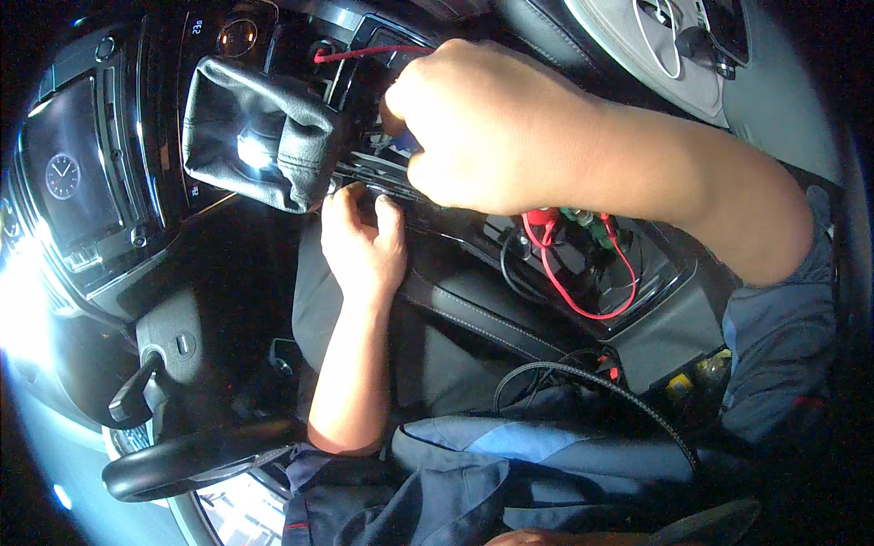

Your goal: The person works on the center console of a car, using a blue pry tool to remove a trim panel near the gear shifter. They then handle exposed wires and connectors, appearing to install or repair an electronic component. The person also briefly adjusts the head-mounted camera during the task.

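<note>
With the boxy black leather shift boot at left of the black plastic console, I cannot tell what the left hand, fingers half-open, or right hand, fingers curled, grips, and a blind tug could snag the thin red cable.

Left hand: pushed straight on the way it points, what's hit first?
Likely the dark console trim right at the fingertips of the left hand. Depth is unclear, so it might pass above that edge and meet the right hand or open console beyond.
</note>
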`<state>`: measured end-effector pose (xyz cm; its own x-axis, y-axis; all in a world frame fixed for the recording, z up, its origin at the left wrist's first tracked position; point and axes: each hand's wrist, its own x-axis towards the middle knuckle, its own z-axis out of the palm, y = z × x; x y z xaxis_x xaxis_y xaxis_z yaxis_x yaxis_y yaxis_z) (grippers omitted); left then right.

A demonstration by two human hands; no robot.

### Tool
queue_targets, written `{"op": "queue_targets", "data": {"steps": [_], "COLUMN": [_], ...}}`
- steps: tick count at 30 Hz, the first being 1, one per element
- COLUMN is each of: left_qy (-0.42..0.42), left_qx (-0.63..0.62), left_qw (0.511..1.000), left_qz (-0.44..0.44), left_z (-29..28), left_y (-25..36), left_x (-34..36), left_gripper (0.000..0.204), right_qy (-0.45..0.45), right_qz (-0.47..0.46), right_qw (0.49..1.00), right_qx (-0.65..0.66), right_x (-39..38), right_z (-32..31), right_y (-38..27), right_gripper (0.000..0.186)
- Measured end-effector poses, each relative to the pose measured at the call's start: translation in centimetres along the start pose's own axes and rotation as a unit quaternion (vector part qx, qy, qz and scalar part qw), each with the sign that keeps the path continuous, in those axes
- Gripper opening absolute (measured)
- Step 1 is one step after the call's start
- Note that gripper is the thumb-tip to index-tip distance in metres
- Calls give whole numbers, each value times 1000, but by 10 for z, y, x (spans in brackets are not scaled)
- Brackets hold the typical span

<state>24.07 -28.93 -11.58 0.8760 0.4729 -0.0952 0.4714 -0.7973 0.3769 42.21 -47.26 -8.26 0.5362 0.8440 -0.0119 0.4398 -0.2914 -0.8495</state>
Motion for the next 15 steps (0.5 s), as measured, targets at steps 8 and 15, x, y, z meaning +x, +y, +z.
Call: {"op": "queue_targets", "data": {"steps": [8, 15], "left_qy": [5, -2], "left_qx": [19, 17], "left_qw": [1000, 1000], "left_qz": [3, -8], "left_z": [-1, -1], "left_y": [-1, -1], "left_x": [0, 0], "left_gripper": [31, 33], "right_qy": [-38, -55], "right_qz": [-32, -63], "right_qw": [999, 996], "right_qx": [-19, -39], "right_x": [0, 3], "right_z": [-18, 8], "right_y": [5, 11], "right_gripper": [22, 21]}}
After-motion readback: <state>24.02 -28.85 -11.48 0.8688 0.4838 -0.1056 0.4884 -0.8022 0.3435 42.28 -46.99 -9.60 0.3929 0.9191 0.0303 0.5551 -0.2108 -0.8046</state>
